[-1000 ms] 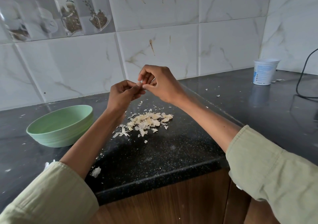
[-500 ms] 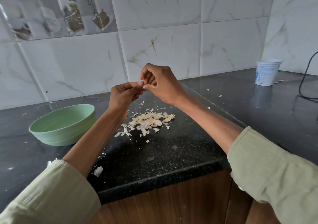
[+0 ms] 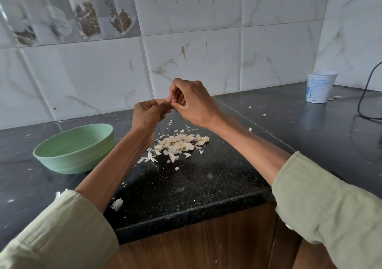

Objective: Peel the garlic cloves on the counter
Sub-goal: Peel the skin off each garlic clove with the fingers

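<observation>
Both hands are raised above the black counter [image 3: 186, 186], fingertips meeting. My left hand [image 3: 147, 114] curls round a small garlic clove [image 3: 169, 102], which is almost hidden between the fingers. My right hand [image 3: 192, 103] pinches at the same clove from the right with thumb and fingertips. Below the hands a pile of garlic cloves and papery skins [image 3: 182, 143] lies on the counter. Loose skin flakes [image 3: 147, 158] trail off to its left.
A pale green bowl [image 3: 74, 147] stands on the counter at the left, close to my left forearm. A white plastic tub [image 3: 319, 87] sits at the back right by the tiled wall, with a black cable [image 3: 363, 95] beside it. The counter's front edge runs below the pile.
The hands stay together over the pile, with only small finger movement on the clove. The view has shifted slightly.
</observation>
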